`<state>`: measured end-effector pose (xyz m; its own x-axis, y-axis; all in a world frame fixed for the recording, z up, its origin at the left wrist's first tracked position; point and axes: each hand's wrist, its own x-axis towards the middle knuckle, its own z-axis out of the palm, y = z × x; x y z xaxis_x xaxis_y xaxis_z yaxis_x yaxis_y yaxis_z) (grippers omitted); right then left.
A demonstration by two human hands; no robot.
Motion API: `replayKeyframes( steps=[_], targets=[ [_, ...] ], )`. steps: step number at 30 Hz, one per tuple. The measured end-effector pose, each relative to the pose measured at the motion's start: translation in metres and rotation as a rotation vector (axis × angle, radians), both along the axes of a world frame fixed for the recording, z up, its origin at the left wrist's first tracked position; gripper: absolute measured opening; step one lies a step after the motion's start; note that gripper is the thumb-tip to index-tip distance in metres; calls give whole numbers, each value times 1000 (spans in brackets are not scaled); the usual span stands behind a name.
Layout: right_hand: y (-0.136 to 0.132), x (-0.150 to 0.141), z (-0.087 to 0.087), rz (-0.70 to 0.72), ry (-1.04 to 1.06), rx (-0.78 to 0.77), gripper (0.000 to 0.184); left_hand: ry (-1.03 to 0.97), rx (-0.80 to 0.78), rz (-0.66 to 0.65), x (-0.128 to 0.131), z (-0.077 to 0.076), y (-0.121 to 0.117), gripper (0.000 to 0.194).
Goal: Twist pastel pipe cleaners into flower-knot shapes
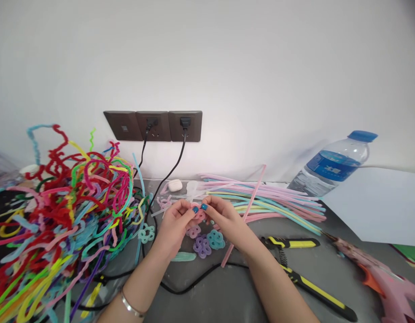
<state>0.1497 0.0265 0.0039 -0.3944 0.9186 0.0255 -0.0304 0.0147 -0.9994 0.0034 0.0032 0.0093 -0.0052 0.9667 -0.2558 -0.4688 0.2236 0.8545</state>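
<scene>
Above the middle of the grey table, my left hand [175, 222] and my right hand [224, 217] pinch a small pink pipe-cleaner flower [200, 216] between thumbs and fingertips. Part of it is hidden behind the fingers. Just below lie a mauve pipe-cleaner flower [194, 231], a purple one [202, 246] and a teal one [216, 239]. A mint flower [146, 233] rests left of my left hand. Under my right forearm passes a long pink pipe cleaner [253, 195], bent at its upper end.
A tangled heap of coloured pipe cleaners [76, 211] fills the left. Straight pastel pipe cleaners [278, 202] lie behind my hands. Yellow-black pliers [317, 291], a pink glue gun [379, 273] and a tilted water bottle [335, 163] are at right. A black cord [180, 291] crosses the table.
</scene>
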Motion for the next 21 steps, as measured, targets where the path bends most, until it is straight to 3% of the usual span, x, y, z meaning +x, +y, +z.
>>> replayKeyframes(
  steps=[6,13,21],
  targets=[
    [2,4,3,-4,36,-15,28,-51,32,20,-1,0,0,34],
    [-3,1,11,22,106,-93,28,-47,30,-51,0,-3,-3,30],
    [0,6,5,113,151,-234,38,46,120,-251,-9,5,-1,21]
  ],
)
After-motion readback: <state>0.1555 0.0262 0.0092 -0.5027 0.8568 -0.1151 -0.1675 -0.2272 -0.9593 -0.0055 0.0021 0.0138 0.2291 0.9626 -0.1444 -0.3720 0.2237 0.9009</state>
